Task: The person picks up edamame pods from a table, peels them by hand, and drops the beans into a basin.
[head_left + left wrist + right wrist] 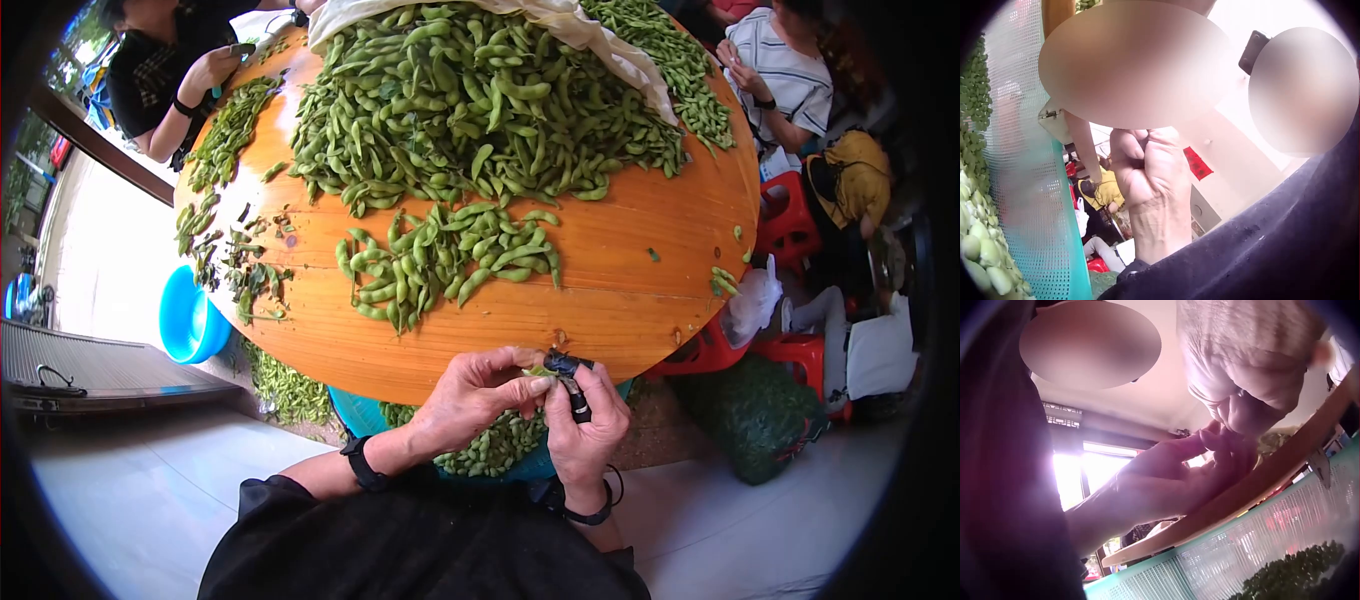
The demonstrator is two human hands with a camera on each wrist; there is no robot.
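Note:
Both hands meet just over the near edge of the round wooden table [620, 255]. A green soybean pod [538, 371] sits between their fingertips, mostly covered by them. The left hand [468, 398] pinches it from the left with thumb and forefinger. From the right, the right hand [588, 420] holds it too, black wrapping [568, 364] round some of its fingers. In the left wrist view the right hand [1157, 169] shows curled fingers; the right wrist view has the left hand [1166, 478] below the right hand [1241, 362]. Nearest on the tabletop lies a small pile of pods [440, 262].
A large heap of pods [450, 110] spills from a pale cloth [590, 35]. Below the table edge stands a teal mesh basket [1035, 187] holding shelled beans [485, 452]. A blue basin [190, 318] and red stools [790, 222] stand around. Other people sit across the table.

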